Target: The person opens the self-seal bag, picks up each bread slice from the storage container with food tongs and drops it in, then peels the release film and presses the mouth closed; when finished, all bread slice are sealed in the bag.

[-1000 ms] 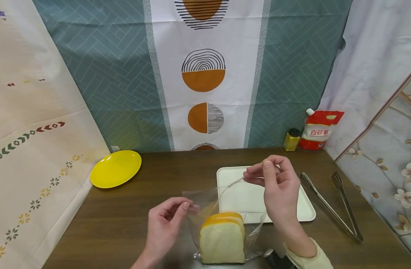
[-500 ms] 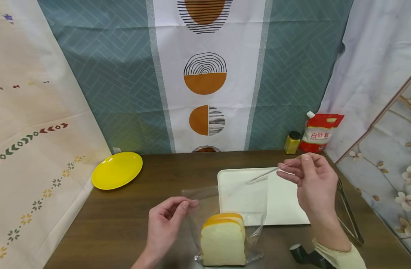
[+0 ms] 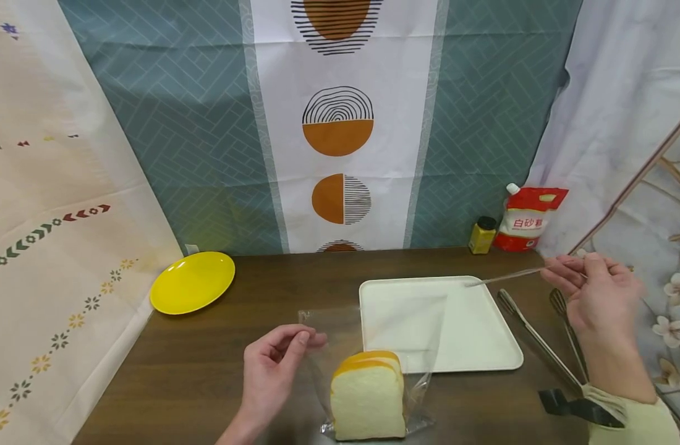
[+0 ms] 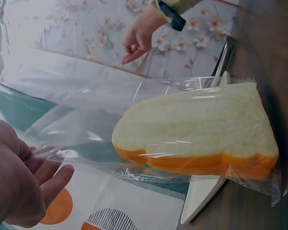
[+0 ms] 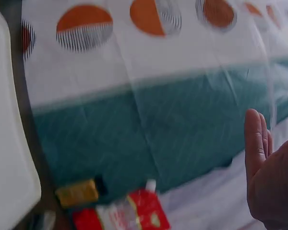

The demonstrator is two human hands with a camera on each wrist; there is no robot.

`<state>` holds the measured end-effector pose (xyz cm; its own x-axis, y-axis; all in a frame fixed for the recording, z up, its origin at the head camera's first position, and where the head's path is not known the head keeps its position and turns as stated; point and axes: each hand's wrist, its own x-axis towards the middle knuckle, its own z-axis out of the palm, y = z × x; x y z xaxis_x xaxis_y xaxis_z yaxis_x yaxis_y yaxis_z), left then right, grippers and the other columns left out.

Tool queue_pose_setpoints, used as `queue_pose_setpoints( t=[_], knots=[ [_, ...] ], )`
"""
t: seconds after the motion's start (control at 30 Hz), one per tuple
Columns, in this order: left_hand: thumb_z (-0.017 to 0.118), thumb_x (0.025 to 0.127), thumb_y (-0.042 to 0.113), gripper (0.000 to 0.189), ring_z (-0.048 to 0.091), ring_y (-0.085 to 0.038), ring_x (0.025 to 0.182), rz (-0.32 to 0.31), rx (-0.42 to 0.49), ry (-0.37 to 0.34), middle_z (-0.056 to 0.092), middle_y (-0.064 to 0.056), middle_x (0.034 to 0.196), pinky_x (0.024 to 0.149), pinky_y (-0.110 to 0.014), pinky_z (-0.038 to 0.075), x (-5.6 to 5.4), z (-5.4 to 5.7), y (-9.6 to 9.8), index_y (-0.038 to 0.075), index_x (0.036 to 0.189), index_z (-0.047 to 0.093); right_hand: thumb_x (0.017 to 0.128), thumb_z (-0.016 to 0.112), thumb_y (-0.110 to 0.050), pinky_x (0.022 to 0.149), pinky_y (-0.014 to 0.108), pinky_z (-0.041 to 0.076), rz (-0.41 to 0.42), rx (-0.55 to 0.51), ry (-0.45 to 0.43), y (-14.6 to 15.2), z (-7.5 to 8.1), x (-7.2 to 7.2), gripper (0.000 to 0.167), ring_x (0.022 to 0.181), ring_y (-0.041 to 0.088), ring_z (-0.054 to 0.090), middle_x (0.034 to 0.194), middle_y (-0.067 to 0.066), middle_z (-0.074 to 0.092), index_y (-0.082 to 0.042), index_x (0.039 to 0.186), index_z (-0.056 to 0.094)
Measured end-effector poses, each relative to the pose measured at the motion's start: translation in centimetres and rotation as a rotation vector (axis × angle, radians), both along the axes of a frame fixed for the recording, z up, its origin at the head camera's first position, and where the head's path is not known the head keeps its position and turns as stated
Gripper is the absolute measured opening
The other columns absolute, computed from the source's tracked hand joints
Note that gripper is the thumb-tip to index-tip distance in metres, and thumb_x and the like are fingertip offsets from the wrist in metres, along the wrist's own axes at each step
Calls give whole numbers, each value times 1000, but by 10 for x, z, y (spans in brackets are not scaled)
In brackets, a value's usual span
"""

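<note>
Because the bag [image 3: 340, 329] probably slumps unheld, the left hand [image 3: 273, 366] pinches its ten-o'clock edge, while the right hand [image 3: 603, 298] pinches a strip [image 3: 505, 277].

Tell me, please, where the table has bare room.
Free: the table between the yellow plate and the white tray, and in front of the plate, left of the left hand. Crowded: the right side, with tongs and right hand, and the back right corner, with jar and red pouch.
</note>
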<state>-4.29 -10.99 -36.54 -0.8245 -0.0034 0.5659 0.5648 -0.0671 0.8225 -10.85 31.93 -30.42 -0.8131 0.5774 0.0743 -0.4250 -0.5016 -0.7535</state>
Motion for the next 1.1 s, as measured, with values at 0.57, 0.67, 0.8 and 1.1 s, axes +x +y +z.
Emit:
queue_pose_setpoints(
  t=[0.57,0.67,0.8,1.1],
  knots=[
    [60,92,-16,14,74,-23,83,-8,-22,2,74,-20,91,77,-33,58,-3,0,-5,-8,99,69,106,37,-8,59,35,58,184,340,-302,49,-51,22,23,67,22,73,74,8,72,7,97,52],
    [60,92,-16,14,74,-23,84,-13,-32,0,74,-20,92,75,-34,58,-4,1,-5,-8,99,69,107,38,-8,62,36,59,271,355,-313,52,-66,29,28,69,24,74,76,10,73,4,92,58],
    [60,92,-16,14,74,-22,85,-22,-38,8,74,-20,93,77,-33,58,-6,2,-4,-8,100,69,106,38,-7,64,38,59,337,356,-331,55,-82,38,29,72,25,74,80,12,74,3,91,60],
    [60,92,-16,14,74,-22,87,-9,-54,-3,74,-18,94,78,-34,58,-6,4,-7,-8,100,69,105,42,-7,65,36,59,281,427,-514,45,-108,51,23,71,19,74,78,4,73,1,94,61]
  ],
)
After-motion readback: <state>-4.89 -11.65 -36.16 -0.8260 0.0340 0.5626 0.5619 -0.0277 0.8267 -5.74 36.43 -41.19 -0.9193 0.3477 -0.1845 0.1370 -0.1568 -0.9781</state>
